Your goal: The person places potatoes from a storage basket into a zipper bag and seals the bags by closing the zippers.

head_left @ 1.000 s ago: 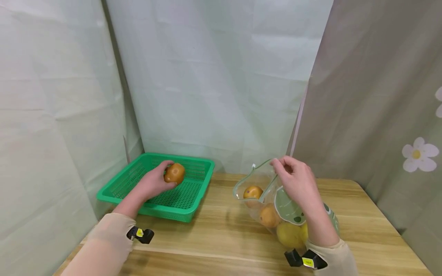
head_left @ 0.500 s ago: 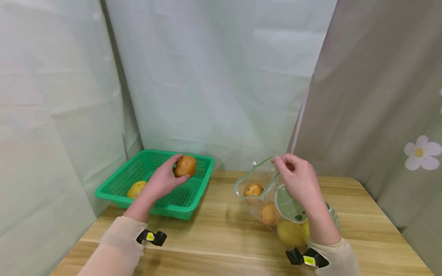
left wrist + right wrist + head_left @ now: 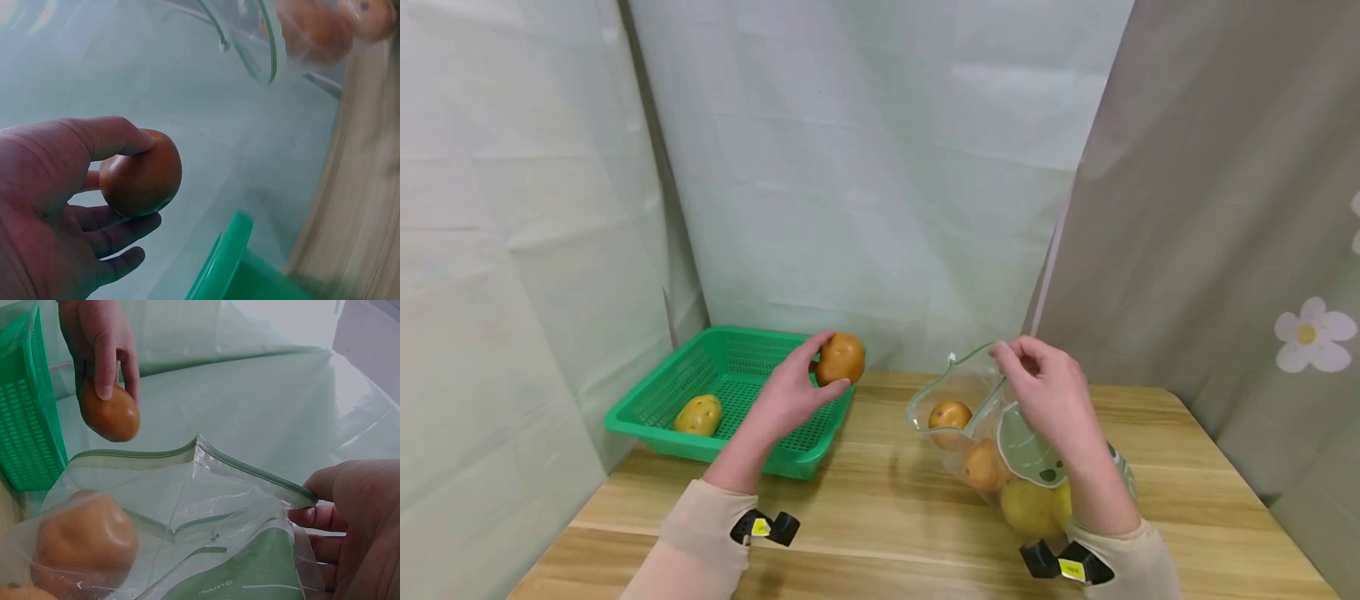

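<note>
Sleeves of pale beige cloth frame the near edge of the light wooden table [image 3: 880, 500], each wrist carrying a small black camera clip. Right hand [image 3: 1051, 398] pinches the green-striped rim of a clear plastic zip bag [image 3: 1000, 433] between thumb and curled fingers, holding its mouth up and open toward the left; the bag rests on the right half of the table and holds several round brown and yellow fruits. Left hand [image 3: 790, 398] grips a round brown potato [image 3: 840, 359] in its fingertips, thumb over the top, raised above the right rim of the green perforated plastic basket [image 3: 662, 396]. That potato lies just to the left of the bag's open mouth, with a clear gap between them, so the left hand is nearer to it and the opening faces it. Farther back, toward the left far corner of the table, a yellowish potato [image 3: 698, 414] rests inside the basket.
</note>
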### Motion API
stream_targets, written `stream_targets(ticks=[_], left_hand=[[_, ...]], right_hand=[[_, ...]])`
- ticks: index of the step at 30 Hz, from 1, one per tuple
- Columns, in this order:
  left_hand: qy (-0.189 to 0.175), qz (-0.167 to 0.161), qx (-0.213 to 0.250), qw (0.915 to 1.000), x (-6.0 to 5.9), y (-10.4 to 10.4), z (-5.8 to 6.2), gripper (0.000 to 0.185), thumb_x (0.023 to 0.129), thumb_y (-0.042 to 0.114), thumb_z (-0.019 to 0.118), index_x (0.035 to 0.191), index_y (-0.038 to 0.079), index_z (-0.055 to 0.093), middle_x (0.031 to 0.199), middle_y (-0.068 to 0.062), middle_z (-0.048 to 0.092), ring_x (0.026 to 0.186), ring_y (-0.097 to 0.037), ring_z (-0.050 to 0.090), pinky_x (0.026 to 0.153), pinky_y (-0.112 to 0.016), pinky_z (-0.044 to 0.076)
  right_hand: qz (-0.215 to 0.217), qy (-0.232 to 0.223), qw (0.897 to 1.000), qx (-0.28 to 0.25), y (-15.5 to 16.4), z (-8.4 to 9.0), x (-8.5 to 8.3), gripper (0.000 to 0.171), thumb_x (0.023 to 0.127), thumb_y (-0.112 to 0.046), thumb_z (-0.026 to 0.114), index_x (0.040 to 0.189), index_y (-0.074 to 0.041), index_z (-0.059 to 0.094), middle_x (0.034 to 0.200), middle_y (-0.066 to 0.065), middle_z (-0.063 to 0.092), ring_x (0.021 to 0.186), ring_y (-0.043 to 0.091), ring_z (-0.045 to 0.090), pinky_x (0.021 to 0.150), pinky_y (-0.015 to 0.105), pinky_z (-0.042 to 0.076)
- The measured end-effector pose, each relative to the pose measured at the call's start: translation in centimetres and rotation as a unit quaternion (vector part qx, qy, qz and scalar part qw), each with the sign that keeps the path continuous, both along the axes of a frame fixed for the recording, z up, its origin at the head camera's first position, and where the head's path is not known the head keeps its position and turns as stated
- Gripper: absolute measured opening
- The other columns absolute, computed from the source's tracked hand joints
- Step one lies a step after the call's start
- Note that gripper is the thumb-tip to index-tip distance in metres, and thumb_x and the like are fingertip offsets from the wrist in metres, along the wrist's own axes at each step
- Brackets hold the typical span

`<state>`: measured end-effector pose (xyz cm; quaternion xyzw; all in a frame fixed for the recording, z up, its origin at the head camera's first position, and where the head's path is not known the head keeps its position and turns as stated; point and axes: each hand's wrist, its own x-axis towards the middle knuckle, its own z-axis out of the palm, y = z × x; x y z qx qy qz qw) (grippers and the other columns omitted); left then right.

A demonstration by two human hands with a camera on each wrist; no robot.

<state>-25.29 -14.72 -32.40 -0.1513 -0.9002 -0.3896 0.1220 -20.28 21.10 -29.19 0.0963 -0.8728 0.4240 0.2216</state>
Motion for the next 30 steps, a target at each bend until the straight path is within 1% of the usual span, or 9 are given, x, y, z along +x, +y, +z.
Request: stream_targets(ticks=[4, 9, 13, 18, 22, 26, 30], left_hand=[[-0.002, -0.009, 0.01, 0.9999, 0.2, 1.7, -0.1, 0.08, 0.101, 0.021, 0.083, 0.169, 0.009, 0.042, 0.158, -0.018, 0.056, 0.133, -0.041, 0.062, 0.102, -0.059, 0.056], [-0.007, -0.026, 0.038, 0.9989, 0.7, 3.6, -0.1, 0.082, 0.1, 0.021, 0.084, 0.169, 0.012, 0.042, 0.159, -0.014, 0.055, 0.134, -0.039, 0.063, 0.102, -0.058, 0.057], [-0.006, -0.042, 0.054, 0.9976, 1.1, 5.2, 0.0, 0.081, 0.099, 0.02, 0.085, 0.169, 0.012, 0.044, 0.159, -0.013, 0.056, 0.137, -0.04, 0.063, 0.103, -0.057, 0.057], [0.005, -0.059, 0.056, 0.9967, 1.6, 6.8, 0.3, 0.079, 0.097, 0.015, 0.087, 0.165, 0.01, 0.048, 0.157, -0.015, 0.058, 0.136, -0.043, 0.064, 0.103, -0.056, 0.059], [0.009, -0.077, 0.055, 0.9955, 2.1, 8.1, 0.5, 0.076, 0.096, 0.014, 0.087, 0.163, 0.011, 0.051, 0.153, -0.012, 0.061, 0.132, -0.04, 0.067, 0.098, -0.052, 0.061], [0.008, -0.099, 0.049, 0.9938, 2.6, 9.2, 0.7, 0.074, 0.096, 0.015, 0.087, 0.16, 0.011, 0.051, 0.151, -0.01, 0.063, 0.127, -0.036, 0.068, 0.091, -0.046, 0.063], [0.009, -0.116, 0.031, 0.9927, 3.1, 9.8, 0.8, 0.07, 0.096, 0.016, 0.087, 0.156, 0.009, 0.052, 0.148, -0.011, 0.065, 0.123, -0.032, 0.07, 0.089, -0.043, 0.063]], right_hand=[[-0.001, 0.0, 1.0, 0.0, 0.1, 0.0, 0.0, 0.036, 0.115, -0.041, 0.061, 0.101, -0.013, 0.078, 0.089, 0.005, 0.068, 0.081, 0.026, 0.054, 0.074, 0.04, 0.043], [0.002, 0.0, 1.0, 0.002, 0.1, -0.1, 0.0, 0.035, 0.114, -0.04, 0.061, 0.101, -0.014, 0.079, 0.094, 0.004, 0.073, 0.082, 0.025, 0.055, 0.074, 0.039, 0.044], [0.001, 0.0, 1.0, 0.002, 0.1, -0.1, 0.0, 0.035, 0.114, -0.041, 0.061, 0.102, -0.014, 0.079, 0.095, 0.004, 0.073, 0.083, 0.025, 0.055, 0.074, 0.039, 0.044], [-0.002, 0.0, 1.0, 0.005, 0.2, -0.1, 0.2, 0.036, 0.114, -0.042, 0.061, 0.102, -0.014, 0.079, 0.089, 0.004, 0.067, 0.082, 0.025, 0.054, 0.074, 0.039, 0.043], [0.001, -0.001, 1.0, 0.007, 0.2, -0.2, 0.2, 0.037, 0.114, -0.042, 0.061, 0.102, -0.012, 0.078, 0.087, 0.004, 0.064, 0.081, 0.025, 0.054, 0.074, 0.039, 0.043], [0.001, -0.001, 1.0, 0.007, 0.1, -0.2, 0.2, 0.037, 0.114, -0.042, 0.061, 0.101, -0.012, 0.078, 0.088, 0.004, 0.065, 0.082, 0.025, 0.055, 0.075, 0.039, 0.043], [0.001, 0.0, 1.0, 0.007, 0.0, -0.2, 0.2, 0.038, 0.114, -0.043, 0.061, 0.1, -0.011, 0.077, 0.087, 0.005, 0.065, 0.082, 0.026, 0.055, 0.075, 0.039, 0.043]])
